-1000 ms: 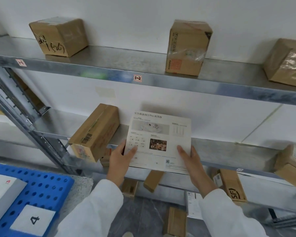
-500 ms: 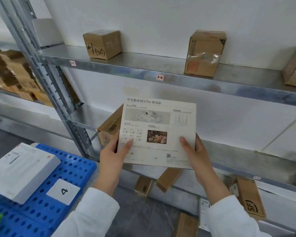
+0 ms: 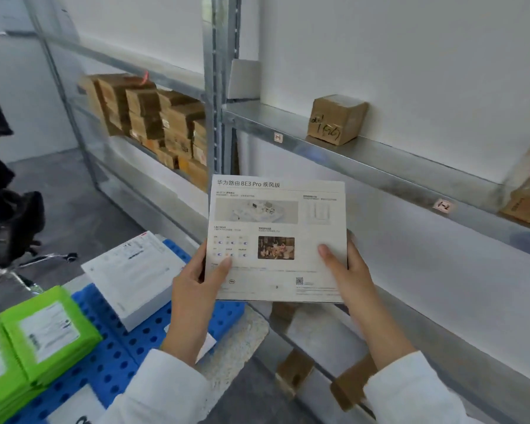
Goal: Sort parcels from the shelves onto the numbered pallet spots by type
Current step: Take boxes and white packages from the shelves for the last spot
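Flat, matte white box between both hands.

A single head-worn camera is looking forward and slightly down, facing the metal shelves close up, blue pallet lying lower left.

White box and green packs occupy the blue pallet, bare blue between.
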Action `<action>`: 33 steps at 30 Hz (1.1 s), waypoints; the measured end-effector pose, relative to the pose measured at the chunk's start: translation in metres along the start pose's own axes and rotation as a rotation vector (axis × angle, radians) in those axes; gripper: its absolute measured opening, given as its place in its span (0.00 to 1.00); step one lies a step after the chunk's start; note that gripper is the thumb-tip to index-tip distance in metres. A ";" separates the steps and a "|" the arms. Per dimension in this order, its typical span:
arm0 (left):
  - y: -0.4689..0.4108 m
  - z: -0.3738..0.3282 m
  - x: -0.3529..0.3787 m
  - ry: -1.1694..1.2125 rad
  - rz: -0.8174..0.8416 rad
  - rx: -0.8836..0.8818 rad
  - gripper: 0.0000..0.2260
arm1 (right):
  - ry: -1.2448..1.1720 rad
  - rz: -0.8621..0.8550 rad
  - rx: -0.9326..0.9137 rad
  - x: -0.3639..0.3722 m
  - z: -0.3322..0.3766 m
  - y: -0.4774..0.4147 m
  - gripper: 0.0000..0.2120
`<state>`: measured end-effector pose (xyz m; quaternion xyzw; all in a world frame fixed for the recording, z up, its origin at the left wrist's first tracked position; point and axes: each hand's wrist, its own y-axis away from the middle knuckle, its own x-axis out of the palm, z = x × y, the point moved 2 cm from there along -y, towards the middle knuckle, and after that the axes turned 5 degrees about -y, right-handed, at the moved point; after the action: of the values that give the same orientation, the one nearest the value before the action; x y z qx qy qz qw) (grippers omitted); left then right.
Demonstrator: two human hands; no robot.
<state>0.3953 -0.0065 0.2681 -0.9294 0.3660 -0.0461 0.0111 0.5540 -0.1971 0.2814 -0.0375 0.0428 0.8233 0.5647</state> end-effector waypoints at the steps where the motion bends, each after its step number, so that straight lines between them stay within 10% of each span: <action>1: -0.004 0.000 -0.017 0.006 -0.035 -0.004 0.18 | -0.010 0.035 0.005 0.022 0.003 -0.005 0.19; 14: -0.049 0.031 -0.184 -0.008 -0.406 -0.064 0.17 | 0.105 0.392 0.067 0.248 -0.006 -0.056 0.20; 33: -0.131 0.108 -0.203 -0.061 -0.647 -0.325 0.15 | 0.311 0.725 0.187 0.360 -0.069 -0.183 0.23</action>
<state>0.3465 0.2261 0.1522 -0.9877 0.0549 0.0391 -0.1411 0.5961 0.1943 0.1681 -0.0926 0.2128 0.9462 0.2256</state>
